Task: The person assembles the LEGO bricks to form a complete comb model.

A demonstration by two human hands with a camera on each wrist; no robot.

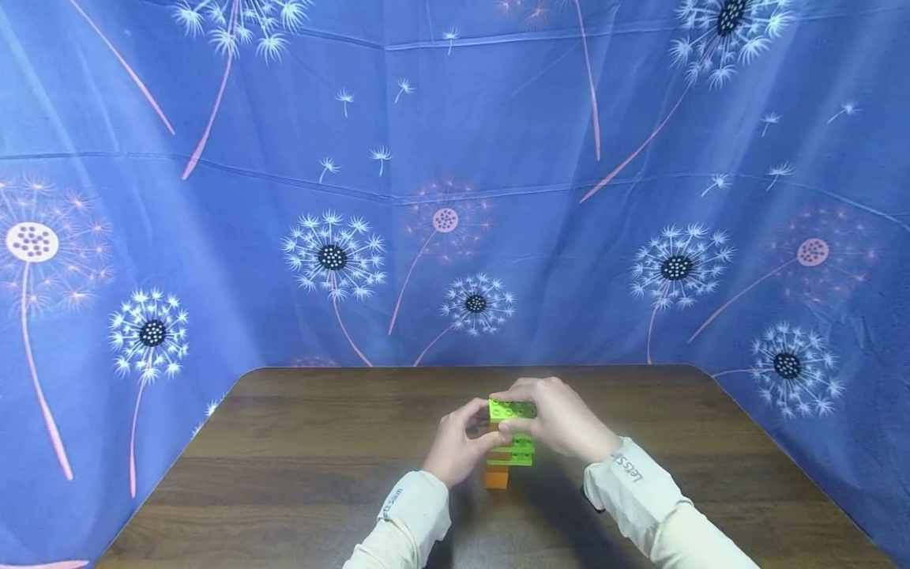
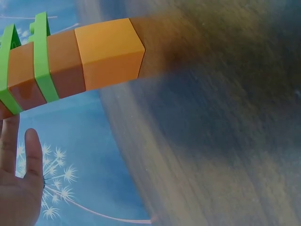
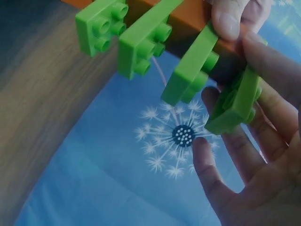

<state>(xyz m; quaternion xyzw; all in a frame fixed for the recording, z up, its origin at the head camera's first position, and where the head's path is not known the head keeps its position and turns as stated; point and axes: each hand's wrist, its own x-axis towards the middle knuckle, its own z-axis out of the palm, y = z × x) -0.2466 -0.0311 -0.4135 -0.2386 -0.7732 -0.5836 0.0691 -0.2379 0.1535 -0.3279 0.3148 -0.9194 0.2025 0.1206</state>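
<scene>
A stack of orange bricks and thin green bricks stands on the table near its middle. The green bricks jut out to the right of the orange column. My left hand grips the column near the top from the left, with its thumb across the front. From the right, my right hand pinches the topmost green brick, which sits tilted against the column in the right wrist view. In the left wrist view, the lowest orange brick meets the tabletop, while the stack's top lies outside the picture.
The brown wooden table carries the stack. Behind it and along both sides hangs a blue cloth printed with dandelions, close to the table's edges.
</scene>
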